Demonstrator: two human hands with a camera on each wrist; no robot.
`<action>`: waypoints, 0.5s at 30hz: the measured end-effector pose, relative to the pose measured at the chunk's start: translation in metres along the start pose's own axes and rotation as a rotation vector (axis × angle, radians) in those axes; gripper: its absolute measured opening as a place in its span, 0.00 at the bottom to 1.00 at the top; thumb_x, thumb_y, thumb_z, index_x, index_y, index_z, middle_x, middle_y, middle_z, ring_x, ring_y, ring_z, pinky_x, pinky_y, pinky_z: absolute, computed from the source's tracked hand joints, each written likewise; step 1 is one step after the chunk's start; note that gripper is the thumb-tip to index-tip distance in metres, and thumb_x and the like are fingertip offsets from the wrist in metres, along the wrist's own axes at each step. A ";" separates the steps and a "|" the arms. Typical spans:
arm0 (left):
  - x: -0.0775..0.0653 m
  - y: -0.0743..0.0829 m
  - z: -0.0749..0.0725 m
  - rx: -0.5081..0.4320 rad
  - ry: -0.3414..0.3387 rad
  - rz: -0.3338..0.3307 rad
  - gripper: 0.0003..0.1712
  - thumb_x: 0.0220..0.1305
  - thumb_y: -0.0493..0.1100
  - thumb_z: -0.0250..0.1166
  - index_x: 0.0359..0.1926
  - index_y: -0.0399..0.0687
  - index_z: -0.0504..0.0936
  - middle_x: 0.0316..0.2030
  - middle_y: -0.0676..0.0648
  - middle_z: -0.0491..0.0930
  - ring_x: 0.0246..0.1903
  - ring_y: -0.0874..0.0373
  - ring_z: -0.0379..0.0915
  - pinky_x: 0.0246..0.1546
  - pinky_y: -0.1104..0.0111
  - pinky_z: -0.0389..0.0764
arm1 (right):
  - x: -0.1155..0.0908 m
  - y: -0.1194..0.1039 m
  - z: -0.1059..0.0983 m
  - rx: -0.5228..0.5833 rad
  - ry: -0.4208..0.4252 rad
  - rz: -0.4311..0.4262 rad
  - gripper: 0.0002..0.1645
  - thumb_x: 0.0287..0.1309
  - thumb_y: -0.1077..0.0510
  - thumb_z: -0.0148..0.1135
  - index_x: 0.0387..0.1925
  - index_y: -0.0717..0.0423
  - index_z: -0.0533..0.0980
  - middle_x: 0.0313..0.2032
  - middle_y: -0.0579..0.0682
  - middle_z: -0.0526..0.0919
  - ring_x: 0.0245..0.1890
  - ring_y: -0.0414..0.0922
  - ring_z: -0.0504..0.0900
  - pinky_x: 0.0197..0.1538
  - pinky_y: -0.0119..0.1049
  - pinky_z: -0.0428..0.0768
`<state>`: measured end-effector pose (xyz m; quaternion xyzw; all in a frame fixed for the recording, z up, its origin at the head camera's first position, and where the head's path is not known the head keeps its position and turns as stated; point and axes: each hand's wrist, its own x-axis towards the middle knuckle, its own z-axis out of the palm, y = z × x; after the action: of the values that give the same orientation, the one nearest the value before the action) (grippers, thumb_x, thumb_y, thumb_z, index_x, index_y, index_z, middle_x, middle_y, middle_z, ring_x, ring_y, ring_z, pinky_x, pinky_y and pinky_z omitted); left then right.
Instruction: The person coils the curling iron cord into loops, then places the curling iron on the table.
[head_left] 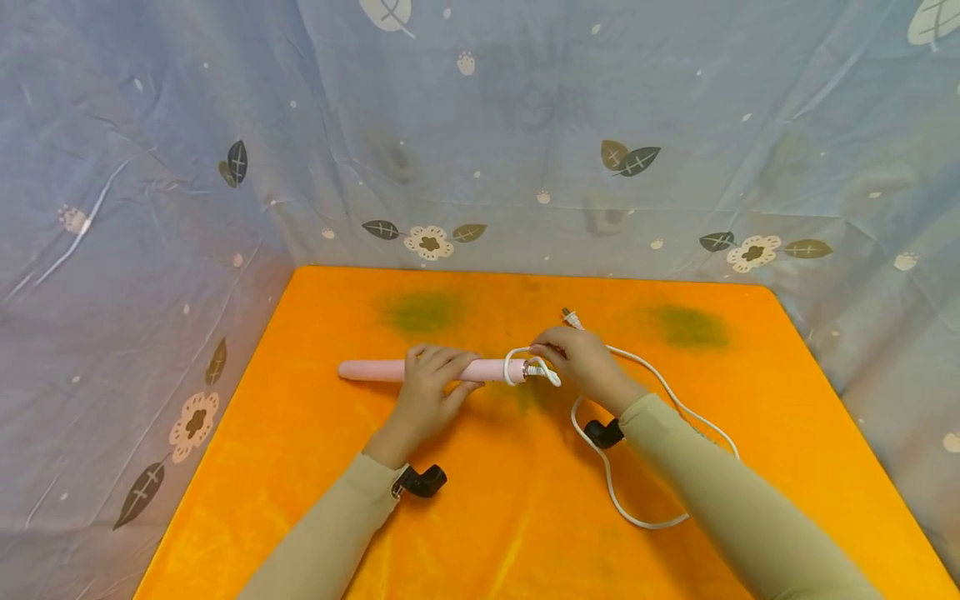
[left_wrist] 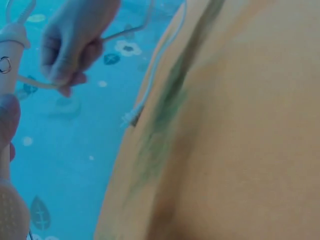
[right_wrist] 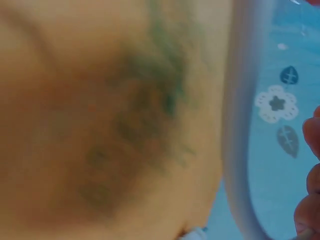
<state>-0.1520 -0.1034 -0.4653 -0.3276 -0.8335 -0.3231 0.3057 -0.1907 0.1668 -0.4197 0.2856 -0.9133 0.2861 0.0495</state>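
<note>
A slim pink hair iron (head_left: 371, 370) lies crosswise in front of me, its cord end to the right. My left hand (head_left: 431, 383) grips it around the middle, thumb on the near side. The white power cord (head_left: 634, 357) makes a loop around the iron's right end. Just beyond that end, my right hand (head_left: 588, 367) pinches the cord between thumb and fingers. A round button shows on the iron (left_wrist: 6, 65) in the left wrist view. In the right wrist view, a blurred stretch of cord (right_wrist: 240, 125) passes beside the right fingers (right_wrist: 312, 200).
The two-pin plug (head_left: 572, 318) lies behind my right hand on the orange table cover (head_left: 510, 500). Slack cord curves under and around my right forearm. Black wrist mounts (head_left: 423, 481) stick out at both cuffs. Patterned curtains (head_left: 525, 150) enclose the back and sides.
</note>
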 end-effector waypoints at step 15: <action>0.006 -0.005 0.006 0.021 -0.008 -0.064 0.23 0.51 0.47 0.75 0.50 0.48 0.84 0.44 0.50 0.82 0.45 0.51 0.74 0.52 0.52 0.60 | -0.025 -0.015 0.049 0.021 0.018 -0.099 0.04 0.61 0.58 0.65 0.34 0.52 0.84 0.30 0.42 0.82 0.26 0.36 0.75 0.31 0.31 0.76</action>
<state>-0.1607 -0.0998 -0.4659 -0.2990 -0.8482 -0.3224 0.2953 -0.1578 0.1415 -0.4594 0.3284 -0.8946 0.2952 0.0687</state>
